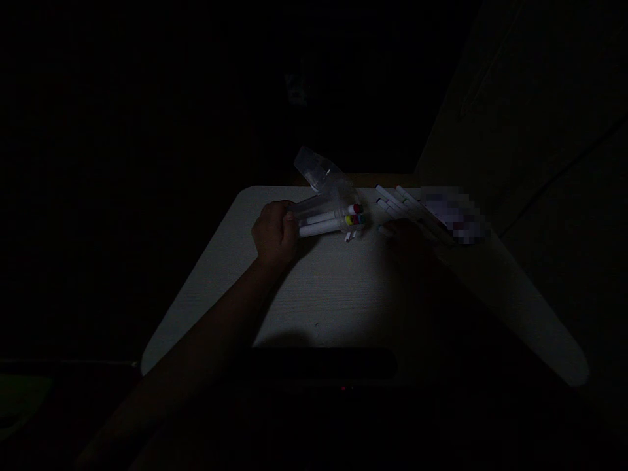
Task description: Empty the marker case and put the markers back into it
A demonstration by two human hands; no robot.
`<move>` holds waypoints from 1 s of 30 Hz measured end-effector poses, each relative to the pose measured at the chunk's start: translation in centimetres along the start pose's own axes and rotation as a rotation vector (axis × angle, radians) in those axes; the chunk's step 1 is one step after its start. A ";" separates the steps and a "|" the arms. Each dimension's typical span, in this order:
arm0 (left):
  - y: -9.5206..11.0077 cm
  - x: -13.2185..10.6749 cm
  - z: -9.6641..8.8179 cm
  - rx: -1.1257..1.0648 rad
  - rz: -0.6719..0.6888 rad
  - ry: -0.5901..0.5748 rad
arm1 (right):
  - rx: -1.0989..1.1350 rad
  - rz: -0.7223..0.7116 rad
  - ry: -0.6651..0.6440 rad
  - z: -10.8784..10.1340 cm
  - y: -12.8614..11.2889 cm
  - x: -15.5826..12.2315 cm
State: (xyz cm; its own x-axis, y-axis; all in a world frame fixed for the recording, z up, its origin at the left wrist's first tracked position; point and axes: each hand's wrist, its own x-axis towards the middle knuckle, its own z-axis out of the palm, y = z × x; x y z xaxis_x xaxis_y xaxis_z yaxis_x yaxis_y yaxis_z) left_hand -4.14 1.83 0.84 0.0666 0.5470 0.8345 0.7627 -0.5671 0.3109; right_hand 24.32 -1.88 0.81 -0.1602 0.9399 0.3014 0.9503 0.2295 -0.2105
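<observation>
A dimly lit room is shown, with a pale, finely grained white table [324, 294] tapering away into darkness. Near its centre, a clear plastic case [331, 206] lies on its side, its transparent lid [314, 169] tilted up toward 12 o'clock. White markers [318, 227] with red, yellow and blue ends are held inside it, and two small white pieces [348, 236] lie just below.

The left hand [275, 232] is clenched around the case's 9 o'clock end. At 3 o'clock, loose white markers [390, 204] are fanned out on the table, partly overlapping. The right hand [407, 242] is deep in shadow just below them; whether it is grasping anything cannot be told. Beyond it, a pixelated patch [454, 212] hides whatever lies there. A dark bar [324, 363] crosses the view at 6 o'clock.
</observation>
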 end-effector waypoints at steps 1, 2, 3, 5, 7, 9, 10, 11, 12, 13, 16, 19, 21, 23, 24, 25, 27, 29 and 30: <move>0.0 0.0 0.0 0.000 -0.001 -0.003 | 0.011 0.006 -0.002 0.0 0.0 0.0; 0.0 0.0 0.0 0.002 -0.001 -0.005 | 0.023 0.014 0.000 0.0 -0.1 -0.1; 0.0 0.0 0.0 0.004 -0.001 -0.006 | 0.034 0.021 0.004 0.0 -0.1 -0.2; -0.1 0.0 0.0 0.005 0.007 -0.004 | 0.054 0.035 0.019 -0.1 -0.2 -0.3; -0.2 0.0 0.1 0.003 0.008 0.005 | 0.074 0.043 0.035 -0.1 -0.3 -0.4; -0.3 -0.1 0.1 -0.005 0.008 0.006 | 0.095 0.049 0.059 -0.2 -0.4 -0.3; -0.3 -0.1 0.1 -0.009 0.007 0.005 | 0.106 0.052 0.076 -0.2 -0.4 -0.2; -0.2 -0.1 0.1 -0.011 0.004 0.003 | 0.117 0.055 0.098 -0.2 -0.4 -0.1; -0.2 -0.1 0.1 -0.012 0.002 -0.001 | 0.127 0.057 0.123 -0.3 -0.4 0.0; -0.2 -0.1 0.1 -0.012 -0.001 -0.005 | 0.137 0.060 0.148 -0.3 -0.3 0.2; -0.2 0.0 0.0 -0.002 0.001 -0.012 | 0.175 0.072 0.241 -0.5 -0.3 0.7; -0.2 0.0 0.0 0.008 0.003 -0.010 | 0.291 0.051 0.424 -1.2 -0.6 0.8; -0.2 0.0 0.0 0.008 -0.003 -0.008 | 0.370 0.025 0.535 -1.8 -1.0 0.6; -0.1 0.0 0.0 0.004 -0.008 -0.013 | 0.418 0.015 0.592 -2.3 -1.4 0.3; -0.1 0.0 0.0 0.002 -0.010 -0.013 | 0.435 0.018 0.612 -2.5 -1.5 0.1; -0.1 0.0 0.0 0.000 -0.011 -0.013 | 0.449 0.020 0.626 -2.6 -1.7 0.0; -0.1 0.0 0.0 -0.005 -0.011 -0.012 | 0.467 0.021 0.645 -2.6 -1.8 -0.1; -0.2 0.0 0.0 -0.007 -0.007 -0.014 | 0.474 0.022 0.670 -2.5 -1.7 0.0; -0.2 -0.1 0.0 -0.008 -0.007 -0.018 | 0.477 0.023 0.676 -2.4 -1.6 0.0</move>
State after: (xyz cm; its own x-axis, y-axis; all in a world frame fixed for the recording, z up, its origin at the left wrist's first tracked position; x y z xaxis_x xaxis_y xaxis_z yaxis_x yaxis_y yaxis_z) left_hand -4.28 1.94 0.71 0.0725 0.5617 0.8241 0.7580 -0.5681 0.3205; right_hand 23.43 -2.86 3.42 0.1973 0.6255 0.7548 0.7118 0.4380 -0.5490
